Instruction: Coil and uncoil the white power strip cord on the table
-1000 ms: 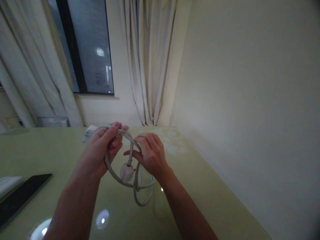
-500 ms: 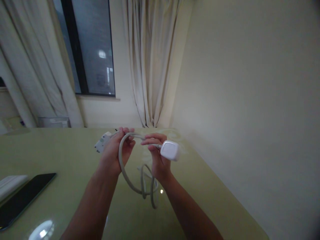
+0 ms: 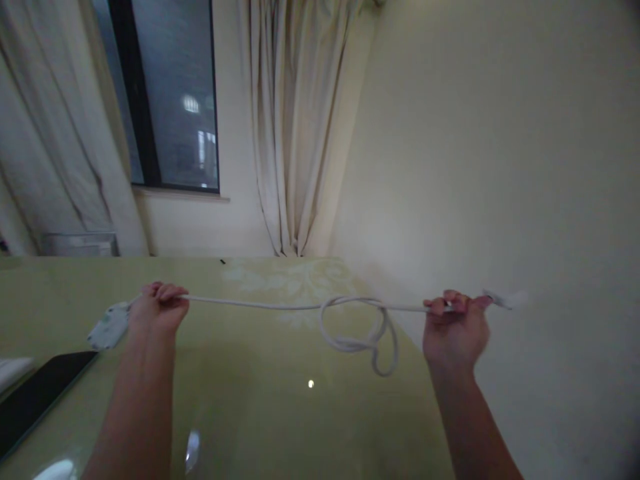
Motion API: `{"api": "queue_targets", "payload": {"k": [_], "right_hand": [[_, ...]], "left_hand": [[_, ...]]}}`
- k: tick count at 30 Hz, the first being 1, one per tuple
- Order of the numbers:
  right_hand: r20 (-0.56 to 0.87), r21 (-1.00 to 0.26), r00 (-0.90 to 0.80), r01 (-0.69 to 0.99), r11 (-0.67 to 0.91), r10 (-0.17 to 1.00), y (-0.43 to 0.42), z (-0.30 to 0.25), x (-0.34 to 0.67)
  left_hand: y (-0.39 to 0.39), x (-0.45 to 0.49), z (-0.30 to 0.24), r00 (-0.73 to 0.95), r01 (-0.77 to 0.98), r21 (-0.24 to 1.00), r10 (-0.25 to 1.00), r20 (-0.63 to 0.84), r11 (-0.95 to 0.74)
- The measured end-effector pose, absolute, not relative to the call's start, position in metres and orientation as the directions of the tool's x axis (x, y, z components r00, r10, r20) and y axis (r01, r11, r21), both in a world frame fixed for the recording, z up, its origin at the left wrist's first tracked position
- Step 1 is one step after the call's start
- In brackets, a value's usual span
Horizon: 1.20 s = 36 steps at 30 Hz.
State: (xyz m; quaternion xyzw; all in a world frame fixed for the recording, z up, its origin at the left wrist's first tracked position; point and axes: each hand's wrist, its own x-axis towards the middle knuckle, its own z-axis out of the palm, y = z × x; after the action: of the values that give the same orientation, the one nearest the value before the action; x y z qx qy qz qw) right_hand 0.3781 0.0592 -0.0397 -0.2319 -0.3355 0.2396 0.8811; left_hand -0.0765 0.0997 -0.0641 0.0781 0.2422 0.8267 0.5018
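Note:
A white power cord [image 3: 260, 306] stretches across the view between my two hands, above the table. Its left part runs nearly straight, and looped coils hang from it nearer the right. My left hand [image 3: 163, 307] is closed around the cord, close to a white block-like end [image 3: 109, 327] with small dark and green marks. My right hand [image 3: 456, 327] grips the other side of the cord, far to the right. Beyond those fingers a whitish end piece sticks out, smeared by motion, so its shape is unclear.
A dark phone [image 3: 47, 393] lies on the glossy greenish table [image 3: 260, 413] at the left, beside a white object [image 3: 13, 372]. A bare wall [image 3: 500, 167] rises on the right. Curtains [image 3: 295, 133] and a window [image 3: 175, 100] stand behind the table.
My hands have moved far apart, left hand leftward and right hand rightward. The cord, bunched in loops before, is now drawn out between them with coils left near the right.

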Motion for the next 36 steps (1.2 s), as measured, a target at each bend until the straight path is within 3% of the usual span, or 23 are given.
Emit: {"api": "queue_targets", "payload": {"k": [3,6,8,11,13,16,19,24,28,32,36], "right_hand": [[0.342,-0.643,0.744,-0.260,0.720,0.574,0.076,-0.029,0.400],[0.321,-0.723,0.666,-0.287,0.629,0.673,0.091,-0.028,0.384],[0.335,-0.775,0.520,-0.322,0.544,0.786,0.099,-0.029,0.359],[0.233,-0.885,0.142,-0.380,0.270,0.962,0.108,-0.032,0.310],[0.144,-0.917,-0.073,-0.384,0.105,0.987,0.111,-0.037,0.274],[0.103,-0.930,-0.283,-0.367,-0.008,0.954,0.110,-0.046,0.225],[0.150,-0.943,-0.380,-0.333,0.016,0.913,0.104,-0.055,0.194],[0.266,-0.949,-0.503,-0.286,0.133,0.822,0.099,-0.060,0.185],[0.337,-0.924,-0.309,-0.289,0.250,0.889,0.103,-0.061,0.189],[0.473,-0.877,-0.180,-0.196,0.439,0.863,0.108,-0.063,0.188],[0.485,-0.850,-0.097,-0.286,0.442,0.869,0.110,-0.067,0.184]], "left_hand": [[0.100,-0.076,-0.062,-0.511,-0.737,0.547,0.857,-0.066,-0.397],[0.100,-0.049,-0.053,-0.493,-0.678,0.622,0.870,0.011,-0.392],[0.097,-0.026,-0.045,-0.473,-0.599,0.696,0.876,0.093,-0.397],[0.088,0.003,-0.038,-0.383,-0.353,0.836,0.880,0.282,-0.421],[0.082,0.015,-0.037,-0.316,-0.167,0.882,0.871,0.376,-0.442],[0.077,0.022,-0.037,-0.282,0.157,0.867,0.820,0.498,-0.472],[0.074,0.024,-0.037,-0.191,0.414,0.779,0.792,0.579,-0.470],[0.074,0.035,-0.042,0.047,0.531,0.702,0.844,0.535,-0.474],[0.076,0.046,-0.049,0.105,0.534,0.713,0.873,0.477,-0.454],[0.076,0.052,-0.053,0.069,0.573,0.696,0.871,0.486,-0.433],[0.073,0.055,-0.048,0.054,0.566,0.698,0.865,0.499,-0.438]]}}
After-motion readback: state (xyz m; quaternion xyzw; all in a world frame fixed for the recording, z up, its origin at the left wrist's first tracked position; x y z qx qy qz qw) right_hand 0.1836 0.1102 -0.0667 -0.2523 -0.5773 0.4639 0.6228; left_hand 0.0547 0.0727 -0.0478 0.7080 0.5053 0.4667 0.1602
